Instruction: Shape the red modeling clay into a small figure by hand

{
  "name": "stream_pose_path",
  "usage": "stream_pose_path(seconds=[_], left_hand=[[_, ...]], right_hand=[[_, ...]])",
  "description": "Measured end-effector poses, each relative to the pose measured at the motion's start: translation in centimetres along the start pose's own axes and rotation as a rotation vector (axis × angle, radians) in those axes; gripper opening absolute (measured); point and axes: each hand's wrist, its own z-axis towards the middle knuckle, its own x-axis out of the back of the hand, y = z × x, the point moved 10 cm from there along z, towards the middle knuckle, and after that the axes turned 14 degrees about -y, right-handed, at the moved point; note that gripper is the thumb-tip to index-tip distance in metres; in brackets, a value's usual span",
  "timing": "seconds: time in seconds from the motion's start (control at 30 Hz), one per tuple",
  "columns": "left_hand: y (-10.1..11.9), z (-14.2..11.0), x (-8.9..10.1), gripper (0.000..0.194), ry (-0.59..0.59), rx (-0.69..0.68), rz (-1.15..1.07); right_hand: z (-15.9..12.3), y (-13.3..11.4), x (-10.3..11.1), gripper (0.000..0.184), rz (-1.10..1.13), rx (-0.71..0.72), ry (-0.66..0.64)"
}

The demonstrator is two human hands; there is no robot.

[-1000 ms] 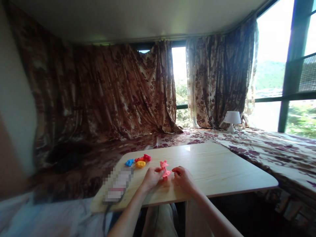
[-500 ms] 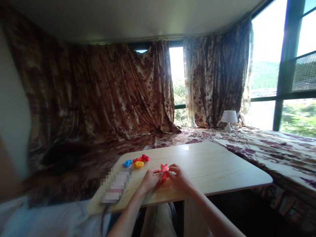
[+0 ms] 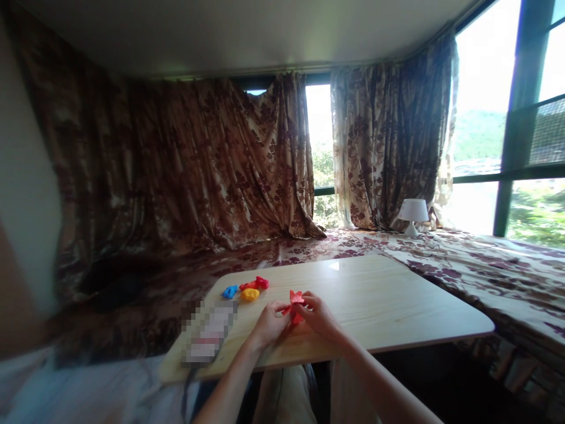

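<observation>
Pale table point(image 3: 384, 303), blue lump point(image 3: 230, 291), yellow lump point(image 3: 250, 295), red clump point(image 3: 261, 282), pixelated object point(image 3: 210, 334)

single head view, near table point(image 3: 397, 306), facing forward and down, curtains point(image 3: 212, 159) ahead

There are two hands point(image 3: 270, 325) point(image 3: 321, 319), at least four coloured pieces point(image 3: 296, 296) point(image 3: 230, 291) point(image 3: 250, 294) point(image 3: 262, 283), one table point(image 3: 379, 300), one lamp point(image 3: 413, 210).

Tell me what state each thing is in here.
Left hand: pinching the pink piece
Right hand: pinching it too
Pink piece: held by both hands
Blue piece: lying on the table
Yellow piece: lying there
Red material: lying there
Lamp: upright; lit or not unclear
Curtains: parted
</observation>
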Motion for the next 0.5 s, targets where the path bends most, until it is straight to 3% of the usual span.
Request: stream_pose_path(seconds=[0.1, 0.3, 0.5], left_hand=[[-0.2, -0.2, 0.0, 0.035, 0.002, 0.020, -0.012], [-0.3, -0.5, 0.1, 0.030, 0.019, 0.054, -0.102], [-0.9, -0.4, 1.2, 0.025, 0.134, 0.042, -0.136]], right_hand=[[0.5, 0.4, -0.5, 0.028, 0.083, -0.059, -0.050], [0.7, 0.5, -0.1, 0.026, 0.042, -0.087, -0.072], [-0.2, 1.2, 0.4, 0.020, 0.072, -0.069, -0.023]])
